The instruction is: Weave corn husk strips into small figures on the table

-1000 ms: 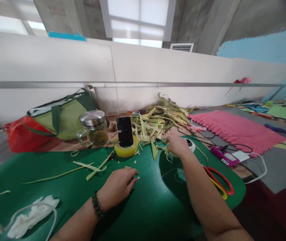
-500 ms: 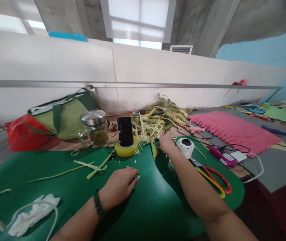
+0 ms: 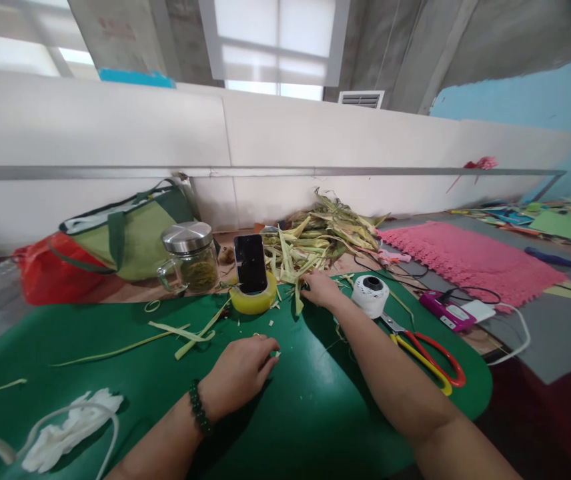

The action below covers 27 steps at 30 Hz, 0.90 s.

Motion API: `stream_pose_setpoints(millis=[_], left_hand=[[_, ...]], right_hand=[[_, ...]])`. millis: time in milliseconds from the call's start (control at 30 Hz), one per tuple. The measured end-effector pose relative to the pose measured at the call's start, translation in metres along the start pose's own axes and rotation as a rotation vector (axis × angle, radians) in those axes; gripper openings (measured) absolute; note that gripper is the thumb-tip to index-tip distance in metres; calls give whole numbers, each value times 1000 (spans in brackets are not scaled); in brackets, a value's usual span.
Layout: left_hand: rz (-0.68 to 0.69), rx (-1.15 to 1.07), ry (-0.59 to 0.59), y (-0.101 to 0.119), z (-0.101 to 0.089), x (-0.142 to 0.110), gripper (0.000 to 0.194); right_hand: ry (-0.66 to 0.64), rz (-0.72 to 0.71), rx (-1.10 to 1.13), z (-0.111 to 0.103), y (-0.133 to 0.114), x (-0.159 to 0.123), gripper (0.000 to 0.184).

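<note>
My left hand (image 3: 239, 372) rests low over the green table, fingers curled and pressed together. A small pale piece (image 3: 277, 355) shows at its fingertips, too small to name. My right hand (image 3: 319, 291) reaches to the front of a heap of dried corn husks (image 3: 338, 223). Its fingers close at the edge of a pale green husk strip (image 3: 298, 301); the fingertips are partly hidden. A white spool of thread (image 3: 369, 297) stands just right of that hand. Scissors (image 3: 428, 360) with red and yellow handles lie beside the right forearm.
A phone (image 3: 250, 263) leans upright in a yellow tape roll (image 3: 253, 301). Left of it are a lidded glass mug (image 3: 190, 260) and a green bag (image 3: 140, 240). Loose husk strips (image 3: 195, 333) and white cloth (image 3: 73, 427) lie left. A pink power strip (image 3: 445, 313) sits right.
My right hand has moved slightly left and down along the front of the husk heap. The husk strip's tip has shifted left with it. My left hand keeps its place.
</note>
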<state>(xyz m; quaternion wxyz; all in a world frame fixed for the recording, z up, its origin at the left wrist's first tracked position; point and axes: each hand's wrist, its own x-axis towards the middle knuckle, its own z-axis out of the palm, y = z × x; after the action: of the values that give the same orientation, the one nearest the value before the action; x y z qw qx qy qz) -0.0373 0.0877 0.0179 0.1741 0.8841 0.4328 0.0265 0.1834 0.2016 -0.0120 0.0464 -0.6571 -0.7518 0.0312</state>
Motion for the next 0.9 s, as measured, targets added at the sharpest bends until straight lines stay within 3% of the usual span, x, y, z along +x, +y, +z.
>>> stream_pose_setpoints(millis=[233,400,500,600,700,800,900], left_hand=[[-13,-2,-10,3,-3,-1,28],[-47,-26,44,-1,-1,0,29],[-104,-126,160,-4,3,1,27],[-155,-433,362,-6,2,3,26],[-227,-817,481,-5,-4,4,34],[-298,-1069,445,-2,-7,5,46],[-270,-1218,395,2,-6,6,45]], right_hand=[[49,56,-6,1,4,2,27],[194,124,-27,-23,15,-9,30],[370,117,51,-39,18,-19,31],[610,-23,243,-45,12,-32,29],[719,-252,387,-40,-9,-46,28],[812,-552,458,-30,-37,-60,25],[932,-827,523,-22,-63,-70,19]])
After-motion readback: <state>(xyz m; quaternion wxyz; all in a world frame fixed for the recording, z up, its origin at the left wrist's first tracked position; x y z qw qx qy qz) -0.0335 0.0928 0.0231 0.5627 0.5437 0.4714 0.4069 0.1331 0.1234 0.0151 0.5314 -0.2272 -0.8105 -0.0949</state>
